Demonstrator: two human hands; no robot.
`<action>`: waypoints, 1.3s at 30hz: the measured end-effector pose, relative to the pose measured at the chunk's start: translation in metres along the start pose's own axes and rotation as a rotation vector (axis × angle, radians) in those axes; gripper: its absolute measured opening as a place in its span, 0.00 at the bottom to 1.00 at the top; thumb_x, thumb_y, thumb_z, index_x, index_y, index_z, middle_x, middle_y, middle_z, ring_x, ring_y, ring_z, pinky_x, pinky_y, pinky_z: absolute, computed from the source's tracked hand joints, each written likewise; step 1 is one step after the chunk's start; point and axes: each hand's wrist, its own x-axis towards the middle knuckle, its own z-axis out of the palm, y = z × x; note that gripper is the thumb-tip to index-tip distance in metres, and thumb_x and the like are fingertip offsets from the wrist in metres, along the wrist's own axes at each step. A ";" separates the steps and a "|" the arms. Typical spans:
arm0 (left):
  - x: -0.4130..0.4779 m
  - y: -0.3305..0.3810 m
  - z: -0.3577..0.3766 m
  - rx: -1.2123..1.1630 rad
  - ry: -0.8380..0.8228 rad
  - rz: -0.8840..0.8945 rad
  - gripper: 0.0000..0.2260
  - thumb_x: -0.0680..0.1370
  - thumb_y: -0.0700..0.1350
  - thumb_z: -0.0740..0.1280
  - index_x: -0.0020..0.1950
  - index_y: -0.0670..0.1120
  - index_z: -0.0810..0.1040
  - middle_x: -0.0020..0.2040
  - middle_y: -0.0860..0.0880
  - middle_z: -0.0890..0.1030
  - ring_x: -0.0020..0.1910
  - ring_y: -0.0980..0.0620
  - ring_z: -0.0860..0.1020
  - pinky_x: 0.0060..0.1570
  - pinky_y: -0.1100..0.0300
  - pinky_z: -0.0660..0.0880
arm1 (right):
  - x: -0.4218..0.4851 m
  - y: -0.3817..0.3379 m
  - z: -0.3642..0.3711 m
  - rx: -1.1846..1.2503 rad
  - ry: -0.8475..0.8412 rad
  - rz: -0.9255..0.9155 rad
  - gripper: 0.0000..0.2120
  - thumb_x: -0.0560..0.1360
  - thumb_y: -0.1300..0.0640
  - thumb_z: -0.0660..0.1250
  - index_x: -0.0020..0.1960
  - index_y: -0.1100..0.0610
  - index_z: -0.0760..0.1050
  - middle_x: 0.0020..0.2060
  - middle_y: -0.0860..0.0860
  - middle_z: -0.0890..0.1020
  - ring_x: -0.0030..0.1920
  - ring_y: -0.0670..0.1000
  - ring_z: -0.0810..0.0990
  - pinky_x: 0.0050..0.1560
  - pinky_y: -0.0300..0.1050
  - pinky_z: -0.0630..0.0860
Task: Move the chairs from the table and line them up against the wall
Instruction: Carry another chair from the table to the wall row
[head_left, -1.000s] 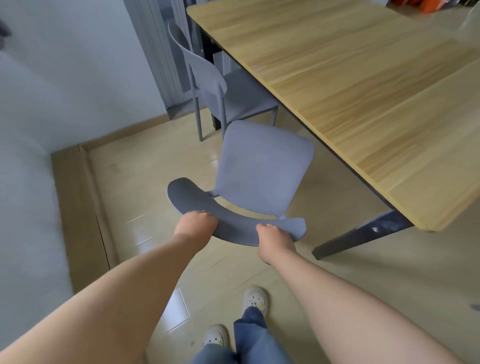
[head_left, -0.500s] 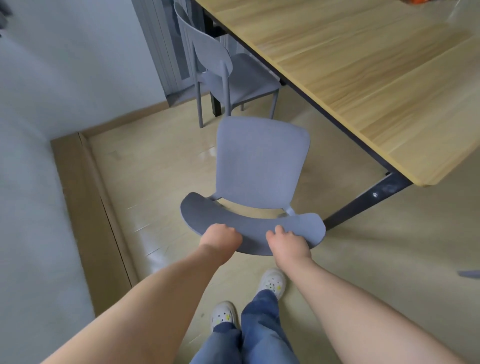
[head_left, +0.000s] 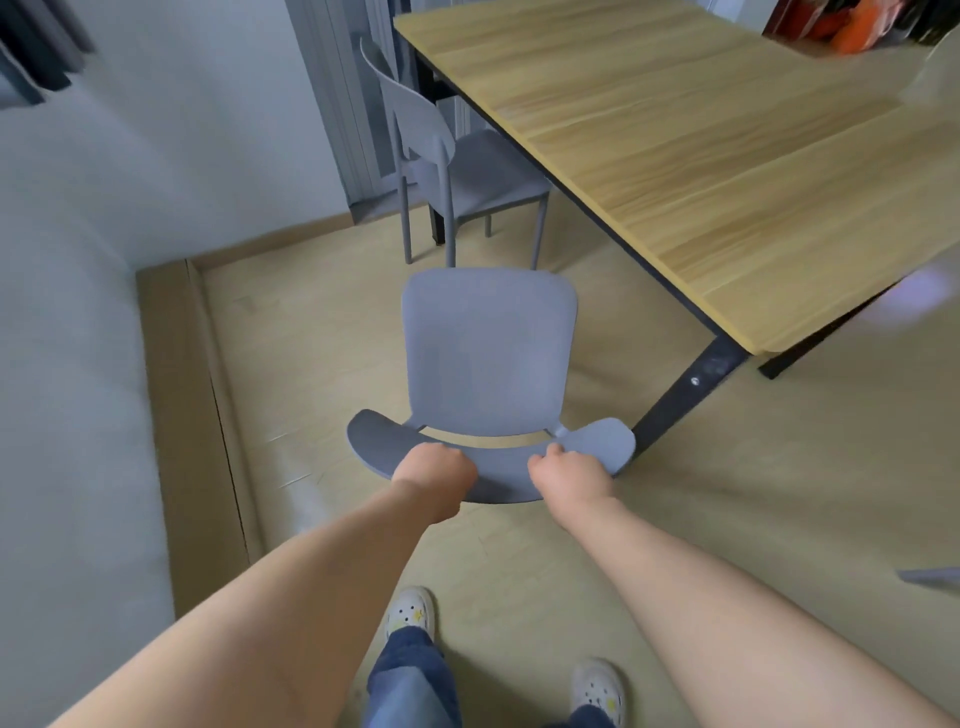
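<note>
At frame centre, we clasp the grey chair's backrest with left hand and right hand, near the table.

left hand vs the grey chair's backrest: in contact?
Touching. Head view shows the left hand gripping the backrest, fingers curled over its top edge.

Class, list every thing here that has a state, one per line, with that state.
near chair: clear of the table, held by its backrest.
far chair: upright, seat partly under the table.
left hand: grips the near chair's backrest.
right hand: grips the near chair's backrest.
</note>
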 end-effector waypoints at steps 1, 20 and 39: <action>-0.004 0.014 -0.003 -0.015 0.004 -0.017 0.13 0.77 0.33 0.58 0.56 0.40 0.79 0.56 0.44 0.82 0.56 0.44 0.80 0.49 0.56 0.74 | -0.007 0.011 0.004 -0.018 0.001 -0.022 0.12 0.73 0.75 0.60 0.48 0.60 0.68 0.41 0.60 0.70 0.58 0.61 0.80 0.42 0.46 0.65; -0.061 0.189 -0.009 -0.232 0.039 -0.126 0.07 0.75 0.35 0.59 0.44 0.43 0.75 0.32 0.48 0.67 0.40 0.44 0.71 0.39 0.57 0.67 | -0.123 0.115 0.069 -0.095 0.126 -0.177 0.17 0.73 0.74 0.59 0.57 0.58 0.68 0.30 0.52 0.53 0.55 0.60 0.80 0.26 0.42 0.53; -0.084 0.293 -0.018 -0.382 -0.012 -0.269 0.10 0.74 0.33 0.60 0.50 0.41 0.78 0.34 0.47 0.71 0.41 0.43 0.72 0.33 0.60 0.66 | -0.173 0.164 0.108 -0.321 0.081 -0.350 0.19 0.73 0.73 0.61 0.63 0.64 0.71 0.46 0.56 0.71 0.59 0.59 0.79 0.26 0.42 0.53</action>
